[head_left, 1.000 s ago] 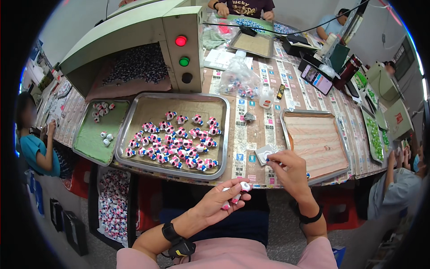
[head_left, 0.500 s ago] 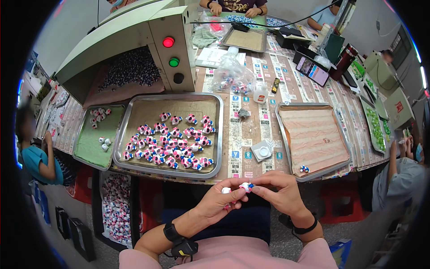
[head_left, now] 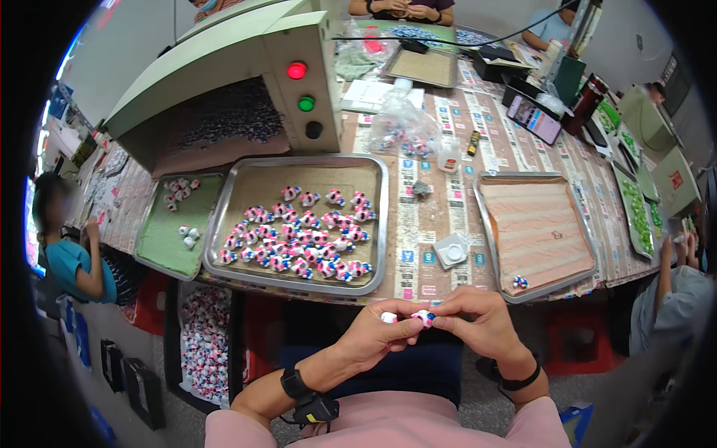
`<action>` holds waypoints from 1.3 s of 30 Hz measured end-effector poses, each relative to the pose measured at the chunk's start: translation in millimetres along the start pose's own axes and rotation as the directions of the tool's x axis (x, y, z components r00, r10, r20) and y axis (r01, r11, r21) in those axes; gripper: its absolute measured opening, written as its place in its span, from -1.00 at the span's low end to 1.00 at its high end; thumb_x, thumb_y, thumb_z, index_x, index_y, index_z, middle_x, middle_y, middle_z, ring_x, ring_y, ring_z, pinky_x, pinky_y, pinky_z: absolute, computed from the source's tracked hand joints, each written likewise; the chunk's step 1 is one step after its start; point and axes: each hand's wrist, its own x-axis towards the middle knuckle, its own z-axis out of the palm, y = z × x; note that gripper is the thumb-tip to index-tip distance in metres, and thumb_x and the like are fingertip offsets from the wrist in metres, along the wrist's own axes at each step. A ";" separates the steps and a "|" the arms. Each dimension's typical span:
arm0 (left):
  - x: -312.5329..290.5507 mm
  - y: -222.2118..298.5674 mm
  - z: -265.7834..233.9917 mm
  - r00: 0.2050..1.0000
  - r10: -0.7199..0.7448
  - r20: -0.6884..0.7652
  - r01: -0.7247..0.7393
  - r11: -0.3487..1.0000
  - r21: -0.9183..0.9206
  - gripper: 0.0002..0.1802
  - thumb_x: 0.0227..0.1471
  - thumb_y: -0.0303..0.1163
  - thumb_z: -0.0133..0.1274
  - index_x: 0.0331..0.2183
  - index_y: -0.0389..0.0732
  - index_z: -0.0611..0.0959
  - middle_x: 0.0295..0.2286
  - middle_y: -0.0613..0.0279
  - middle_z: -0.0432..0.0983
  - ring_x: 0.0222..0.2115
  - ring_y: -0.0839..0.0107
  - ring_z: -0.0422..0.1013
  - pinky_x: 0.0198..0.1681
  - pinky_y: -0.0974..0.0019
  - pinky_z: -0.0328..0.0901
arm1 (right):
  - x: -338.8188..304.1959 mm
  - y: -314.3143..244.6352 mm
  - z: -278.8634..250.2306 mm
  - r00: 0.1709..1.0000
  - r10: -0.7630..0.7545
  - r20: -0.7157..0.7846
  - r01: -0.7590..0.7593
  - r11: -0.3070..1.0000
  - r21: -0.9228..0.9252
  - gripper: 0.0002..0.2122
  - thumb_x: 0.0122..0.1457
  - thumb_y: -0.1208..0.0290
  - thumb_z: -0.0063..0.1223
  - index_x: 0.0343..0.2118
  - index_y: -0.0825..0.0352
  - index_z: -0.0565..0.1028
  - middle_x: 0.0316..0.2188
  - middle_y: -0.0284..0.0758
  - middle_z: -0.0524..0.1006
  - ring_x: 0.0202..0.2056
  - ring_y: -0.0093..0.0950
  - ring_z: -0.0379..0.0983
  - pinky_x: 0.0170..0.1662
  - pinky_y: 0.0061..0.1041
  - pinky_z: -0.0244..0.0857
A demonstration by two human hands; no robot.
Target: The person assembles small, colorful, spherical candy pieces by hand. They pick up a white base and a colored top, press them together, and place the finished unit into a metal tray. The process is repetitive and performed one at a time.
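Left hand (head_left: 372, 336) and right hand (head_left: 482, 319) are pinching one toy (head_left: 426, 318)!
The left is also cupping a white piece (head_left: 389, 317) between curled fingers.

So it's a fisheye riding on my head, left one of the pair, pointed down and forward. My left hand (head_left: 371, 336) and right hand (head_left: 482, 322) are close, lower middle, with the table (head_left: 411, 218) stretching off ahead, straight lines bending outward.

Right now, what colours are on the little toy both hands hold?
The little toy shows white, pink and blue, best seen in the head view.
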 end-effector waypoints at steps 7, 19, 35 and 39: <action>-21.8 46.0 -9.8 0.981 0.150 -0.126 -0.104 0.943 0.316 -0.67 0.03 -0.45 0.18 -0.12 -0.26 0.61 -0.47 0.31 0.52 -0.56 0.63 0.39 -0.62 0.62 0.18 | 3.9 -17.1 4.0 0.998 -0.019 -0.064 0.017 0.999 -0.030 -0.73 -0.01 0.59 0.26 -0.19 0.35 0.60 -0.32 -0.24 0.56 -0.38 -0.55 0.51 -0.34 -0.63 0.37; -63.0 181.6 -227.6 0.430 0.903 0.014 0.281 -0.149 0.948 -0.79 -0.19 -0.46 0.17 -0.39 -0.29 0.67 -0.43 0.05 0.52 -0.33 0.15 0.44 -0.20 0.19 0.30 | -35.8 22.2 -53.4 0.876 -0.020 -0.482 -0.126 0.955 -0.268 -0.86 0.04 0.60 0.14 -0.31 0.40 0.60 -0.39 -0.27 0.57 -0.44 -0.57 0.43 -0.39 -0.62 0.30; -50.1 120.7 -103.9 0.792 0.549 -0.268 -0.445 0.819 0.363 -0.79 -0.17 -0.71 0.02 -0.42 -0.23 0.44 -0.44 0.27 0.42 -0.48 0.48 0.39 -0.38 0.53 0.39 | -25.7 46.8 -98.8 0.931 0.135 -0.338 -0.337 0.670 -0.662 -0.84 -0.03 0.44 0.18 -0.35 0.34 0.59 -0.45 -0.20 0.50 -0.33 -0.21 0.41 -0.21 -0.32 0.29; -43.4 86.8 -56.0 0.926 0.325 -0.192 -0.290 0.938 0.191 -0.81 -0.02 -0.68 0.04 -0.34 -0.24 0.44 -0.25 0.06 0.48 -0.20 0.22 0.50 -0.11 0.30 0.48 | -16.2 51.2 -98.0 0.910 0.130 -0.393 -0.342 0.772 -0.536 -0.84 -0.03 0.47 0.20 -0.34 0.33 0.60 -0.45 -0.23 0.47 -0.40 -0.34 0.43 -0.29 -0.43 0.31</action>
